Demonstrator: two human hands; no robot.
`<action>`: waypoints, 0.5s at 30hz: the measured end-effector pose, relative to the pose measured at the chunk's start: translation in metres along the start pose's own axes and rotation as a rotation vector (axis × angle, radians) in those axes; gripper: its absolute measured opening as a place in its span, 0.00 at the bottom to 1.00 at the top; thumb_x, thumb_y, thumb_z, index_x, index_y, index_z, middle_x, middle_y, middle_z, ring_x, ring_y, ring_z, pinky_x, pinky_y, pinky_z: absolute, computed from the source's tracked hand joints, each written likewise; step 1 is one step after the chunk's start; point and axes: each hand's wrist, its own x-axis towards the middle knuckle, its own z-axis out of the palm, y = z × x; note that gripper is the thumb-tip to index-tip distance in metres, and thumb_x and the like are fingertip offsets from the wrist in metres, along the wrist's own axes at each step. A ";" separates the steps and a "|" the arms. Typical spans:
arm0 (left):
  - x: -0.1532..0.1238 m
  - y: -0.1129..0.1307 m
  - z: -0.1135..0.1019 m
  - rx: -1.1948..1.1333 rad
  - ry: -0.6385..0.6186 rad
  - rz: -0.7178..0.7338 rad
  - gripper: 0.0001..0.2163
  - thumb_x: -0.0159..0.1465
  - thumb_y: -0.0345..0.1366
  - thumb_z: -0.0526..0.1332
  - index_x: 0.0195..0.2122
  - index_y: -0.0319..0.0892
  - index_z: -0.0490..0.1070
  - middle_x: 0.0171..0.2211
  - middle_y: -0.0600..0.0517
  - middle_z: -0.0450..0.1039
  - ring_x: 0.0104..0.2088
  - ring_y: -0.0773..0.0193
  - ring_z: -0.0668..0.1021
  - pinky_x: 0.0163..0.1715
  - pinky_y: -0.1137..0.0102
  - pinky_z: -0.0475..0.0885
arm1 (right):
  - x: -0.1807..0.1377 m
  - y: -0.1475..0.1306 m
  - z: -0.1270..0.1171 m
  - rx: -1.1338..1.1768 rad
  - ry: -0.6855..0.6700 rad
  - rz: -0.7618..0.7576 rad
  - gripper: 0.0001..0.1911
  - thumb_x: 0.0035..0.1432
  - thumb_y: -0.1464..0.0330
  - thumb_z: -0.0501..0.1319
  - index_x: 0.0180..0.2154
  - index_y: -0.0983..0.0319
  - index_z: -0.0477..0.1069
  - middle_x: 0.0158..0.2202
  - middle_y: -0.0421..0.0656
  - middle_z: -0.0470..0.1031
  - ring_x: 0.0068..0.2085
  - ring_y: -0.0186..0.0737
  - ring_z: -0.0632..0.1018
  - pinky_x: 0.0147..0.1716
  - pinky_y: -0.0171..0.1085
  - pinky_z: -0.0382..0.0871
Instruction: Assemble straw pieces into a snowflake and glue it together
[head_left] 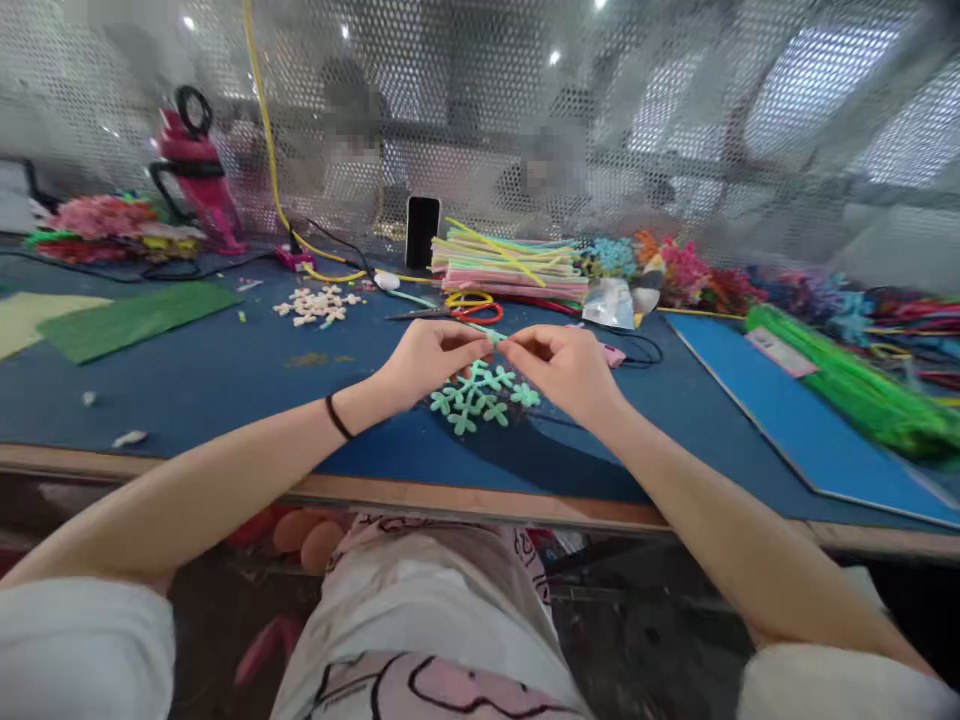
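Observation:
My left hand [427,358] and my right hand [564,368] meet over the blue table mat [225,370], fingertips pinched together on a short mint-green pipe cleaner piece [495,337]. Just below the hands lies a small pile of mint-green pipe cleaner flower shapes [480,395]. A black band circles my left wrist. Both hands are closed in a pinch on the same piece.
A stack of pastel pipe cleaners [510,268], scissors with red and yellow handles [461,308], white flower shapes [319,304], a black phone [422,231], a pink bottle [196,175], green felt sheets [127,320], a bright green bundle [862,390] and colourful pipe cleaner heaps [675,268]. A mesh screen stands behind.

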 end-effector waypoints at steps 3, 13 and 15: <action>0.002 0.002 0.004 -0.106 0.020 -0.041 0.14 0.59 0.44 0.69 0.34 0.36 0.81 0.29 0.50 0.80 0.20 0.75 0.70 0.19 0.77 0.64 | 0.002 0.000 0.000 0.046 -0.052 0.013 0.15 0.59 0.60 0.65 0.36 0.66 0.80 0.23 0.40 0.72 0.22 0.29 0.63 0.22 0.33 0.56; 0.003 -0.002 0.005 -0.122 0.103 0.068 0.14 0.55 0.40 0.74 0.39 0.39 0.84 0.29 0.50 0.81 0.20 0.74 0.71 0.20 0.76 0.66 | 0.003 0.003 0.002 0.238 -0.028 0.213 0.12 0.56 0.60 0.66 0.30 0.64 0.75 0.19 0.35 0.65 0.18 0.27 0.61 0.16 0.32 0.52; 0.003 -0.003 0.004 -0.065 0.103 0.137 0.12 0.56 0.40 0.73 0.38 0.40 0.84 0.29 0.50 0.82 0.20 0.73 0.72 0.20 0.76 0.67 | 0.003 0.003 0.002 0.329 -0.082 0.277 0.12 0.55 0.60 0.67 0.29 0.63 0.73 0.18 0.35 0.65 0.16 0.26 0.60 0.15 0.32 0.50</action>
